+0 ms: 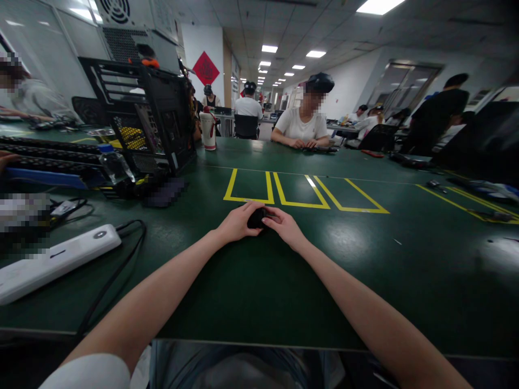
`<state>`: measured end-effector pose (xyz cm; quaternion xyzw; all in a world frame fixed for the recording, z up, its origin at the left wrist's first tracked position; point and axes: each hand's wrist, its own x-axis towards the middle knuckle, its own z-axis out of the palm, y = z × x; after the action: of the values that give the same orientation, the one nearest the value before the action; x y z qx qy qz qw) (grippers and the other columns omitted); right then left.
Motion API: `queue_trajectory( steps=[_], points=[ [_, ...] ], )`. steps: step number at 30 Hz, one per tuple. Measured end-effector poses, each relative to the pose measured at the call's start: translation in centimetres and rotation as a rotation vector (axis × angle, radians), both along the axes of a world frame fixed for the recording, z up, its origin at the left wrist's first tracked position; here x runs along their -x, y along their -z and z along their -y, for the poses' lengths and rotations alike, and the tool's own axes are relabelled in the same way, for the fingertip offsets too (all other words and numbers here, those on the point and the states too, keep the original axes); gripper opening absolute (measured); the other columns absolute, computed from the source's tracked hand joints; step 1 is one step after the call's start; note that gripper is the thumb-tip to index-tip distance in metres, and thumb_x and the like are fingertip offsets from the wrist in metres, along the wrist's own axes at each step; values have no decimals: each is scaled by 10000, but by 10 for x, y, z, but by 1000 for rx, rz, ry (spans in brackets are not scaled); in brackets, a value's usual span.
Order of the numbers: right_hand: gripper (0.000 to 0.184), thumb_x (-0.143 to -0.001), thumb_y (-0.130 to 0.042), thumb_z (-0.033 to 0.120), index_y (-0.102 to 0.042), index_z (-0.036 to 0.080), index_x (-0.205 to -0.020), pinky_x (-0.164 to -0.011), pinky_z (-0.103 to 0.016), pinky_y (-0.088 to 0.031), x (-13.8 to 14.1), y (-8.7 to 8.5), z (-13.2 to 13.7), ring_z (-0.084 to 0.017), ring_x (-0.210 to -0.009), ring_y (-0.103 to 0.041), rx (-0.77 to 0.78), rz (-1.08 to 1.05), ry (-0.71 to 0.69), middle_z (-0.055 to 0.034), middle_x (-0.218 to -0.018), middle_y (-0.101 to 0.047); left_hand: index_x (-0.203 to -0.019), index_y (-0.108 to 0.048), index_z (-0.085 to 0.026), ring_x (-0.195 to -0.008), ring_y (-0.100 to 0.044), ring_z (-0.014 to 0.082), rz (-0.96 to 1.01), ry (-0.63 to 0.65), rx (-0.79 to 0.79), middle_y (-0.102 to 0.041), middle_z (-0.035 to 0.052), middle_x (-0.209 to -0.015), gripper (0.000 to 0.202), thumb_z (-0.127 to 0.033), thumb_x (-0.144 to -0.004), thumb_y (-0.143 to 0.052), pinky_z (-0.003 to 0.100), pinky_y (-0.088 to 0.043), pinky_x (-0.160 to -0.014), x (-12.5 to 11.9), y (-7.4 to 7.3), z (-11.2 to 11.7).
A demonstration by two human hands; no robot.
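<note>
A small, dark, rounded object (256,218) sits between my two hands over the green table (259,292). Its kind cannot be made out, as fingers cover much of it. My left hand (238,222) curls round its left side, thumb below and fingers over the top. From the other side, the fingertips and thumb of my right hand (284,226) close on its right edge. Just beyond my hands, yellow tape outlines (249,200) mark the tabletop.
A white power strip (60,262) with a black cable lies at left. Behind it stand a clear bottle (115,165) and a black computer case (150,113). A white cup (208,129) is farther back. Across the table sits a person (302,121); small parts (436,186) lie at right.
</note>
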<state>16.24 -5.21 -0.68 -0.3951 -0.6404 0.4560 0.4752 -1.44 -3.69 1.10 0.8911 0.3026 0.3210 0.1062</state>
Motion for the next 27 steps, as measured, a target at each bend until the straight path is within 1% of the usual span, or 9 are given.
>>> queue_trajectory(
  steps=[2,4,9,11,14,16,20,25,27],
  points=[
    [364,-690,-607,220,-512,219,-1041,-945,-396,-396,-1,-1,1,-181,-1035,-535,0,-6,-41,-43,-1104,-551,-1173,-353,-223,-1054,-490,229,-3,-5,0,-474,61,-1168,582,-256,-659,-624,374,-431,-868,0,0,0],
    [358,-669,-628,213,-513,219,-1008,-934,-389,-407,-1,-1,3,-179,-1033,-535,-18,-22,-47,-36,-1085,-551,-1170,-355,-223,-1055,-489,229,1,-7,-4,-477,62,-1164,582,-253,-656,-627,375,-434,-863,0,1,0],
    [275,-704,-598,273,-522,219,-963,-912,-409,-418,1,-1,5,-181,-1017,-536,-28,2,30,-32,-1036,-558,-1174,-356,-228,-1053,-491,226,6,-4,4,-471,61,-1173,582,-257,-660,-629,381,-433,-867,0,1,0],
    [302,-706,-595,274,-513,230,-993,-911,-418,-419,1,0,4,-185,-1027,-529,-25,18,43,-31,-1055,-551,-1174,-357,-228,-1058,-489,227,5,-3,8,-471,61,-1173,580,-262,-662,-628,384,-433,-870,0,1,0],
    [388,-710,-591,257,-484,246,-1082,-934,-429,-400,0,0,3,-188,-1045,-520,-8,41,29,-36,-1117,-528,-1179,-353,-228,-1068,-483,232,5,-3,9,-476,63,-1168,583,-265,-665,-624,387,-436,-864,0,1,0],
    [397,-707,-592,239,-486,237,-1090,-951,-426,-387,0,-1,3,-188,-1052,-517,-4,44,6,-40,-1130,-525,-1181,-351,-229,-1067,-484,234,2,-3,11,-477,64,-1165,582,-267,-667,-621,388,-441,-854,0,1,0],
    [371,-672,-623,213,-501,221,-1022,-939,-393,-408,2,-2,5,-180,-1045,-523,-30,-4,-28,-30,-1097,-537,-1173,-357,-234,-1053,-492,233,0,-6,10,-475,61,-1165,576,-256,-662,-622,389,-442,-849,0,1,0],
    [248,-699,-598,246,-517,216,-931,-915,-376,-429,4,0,3,-156,-961,-562,-53,-38,17,-10,-1004,-567,-1171,-360,-222,-1056,-488,226,7,-1,-8,-477,66,-1163,571,-256,-663,-619,378,-429,-867,-1,0,0],
    [253,-701,-595,234,-517,214,-941,-921,-375,-424,4,0,2,-157,-968,-560,-50,-35,23,-15,-1012,-565,-1172,-359,-219,-1055,-489,222,8,3,-8,-479,67,-1161,576,-257,-661,-621,374,-428,-867,0,0,0]
  ],
)
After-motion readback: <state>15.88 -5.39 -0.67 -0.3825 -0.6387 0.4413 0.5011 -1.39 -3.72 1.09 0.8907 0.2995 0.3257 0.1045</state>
